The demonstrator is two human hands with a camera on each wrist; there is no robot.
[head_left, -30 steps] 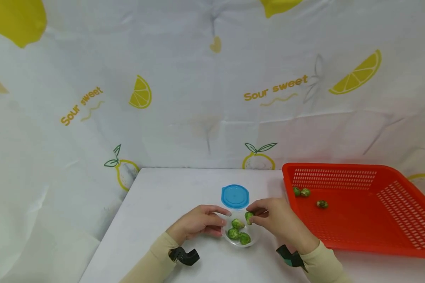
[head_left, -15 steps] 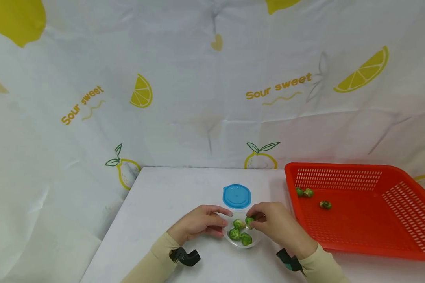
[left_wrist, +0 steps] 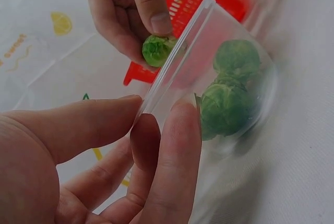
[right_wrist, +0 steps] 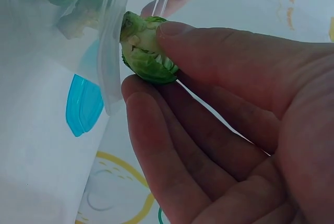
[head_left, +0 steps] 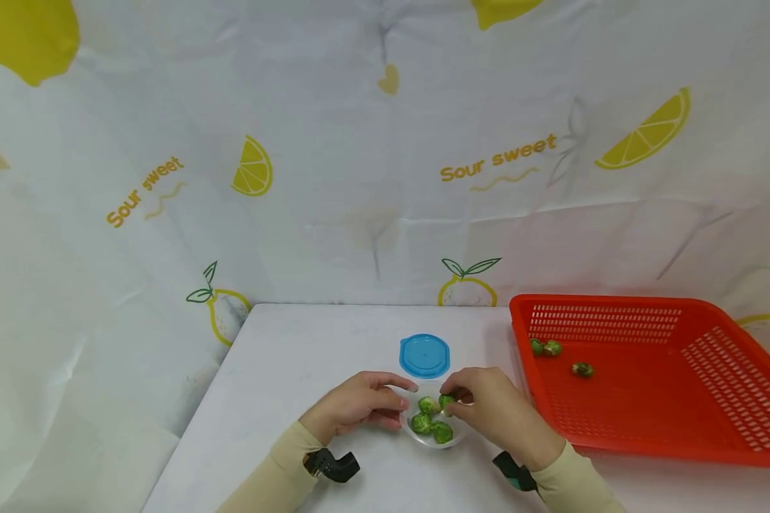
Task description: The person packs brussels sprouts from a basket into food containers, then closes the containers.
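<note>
A Brussels sprout (right_wrist: 148, 62) is pinched between the thumb and fingers of the right hand (head_left: 500, 410), its pale cut end partly covered by the thumb. It is held at the mouth of a clear plastic bowl (left_wrist: 201, 59), by the far-right part of the rim, with the bowl's inside lying below and toward the left of the grip. The way its long axis points cannot be told for certain. The bowl's left side is gripped at the rim by the left hand (head_left: 359, 404), so the sprout is nearer to the right hand and the bowl is reached from both sides. Three loose sprouts (head_left: 421, 424) are gathered on the bowl's bottom. Just beyond the bowl, toward the far edge of the white table (head_left: 308, 349), a blue lid (head_left: 425, 356) is laid flat. On the right, a red basket (head_left: 654, 392) is set; inside, a pair of sprouts (head_left: 552, 348) is seen near its far-left corner, and a single sprout (head_left: 582, 369) slightly nearer.
</note>
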